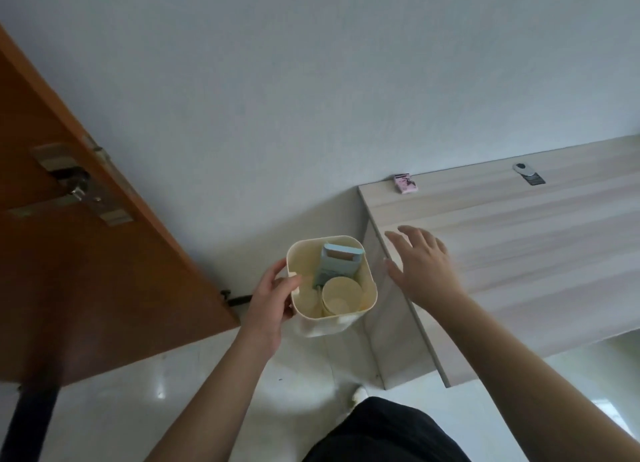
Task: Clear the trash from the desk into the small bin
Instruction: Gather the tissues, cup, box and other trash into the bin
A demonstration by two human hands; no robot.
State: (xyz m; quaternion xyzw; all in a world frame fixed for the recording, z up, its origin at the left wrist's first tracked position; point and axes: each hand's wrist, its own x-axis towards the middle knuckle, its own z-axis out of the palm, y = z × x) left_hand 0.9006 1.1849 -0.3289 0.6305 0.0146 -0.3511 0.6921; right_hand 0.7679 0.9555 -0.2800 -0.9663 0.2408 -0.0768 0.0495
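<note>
With only the left hand (273,297) pinching the cream bin (360,264) by its rim, it could tip, spilling the paper cup (337,297) and carton (337,264) just beyond the fingers, while the right hand (420,262) hovers with fingers spread wide, empty, over the desk (519,240) edge.

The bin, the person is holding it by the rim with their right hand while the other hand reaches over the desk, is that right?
Not quite. The head view shows the left hand gripping the rim of the bin, not the right. The right hand, fingers spread, is the one reaching over the desk.
</note>
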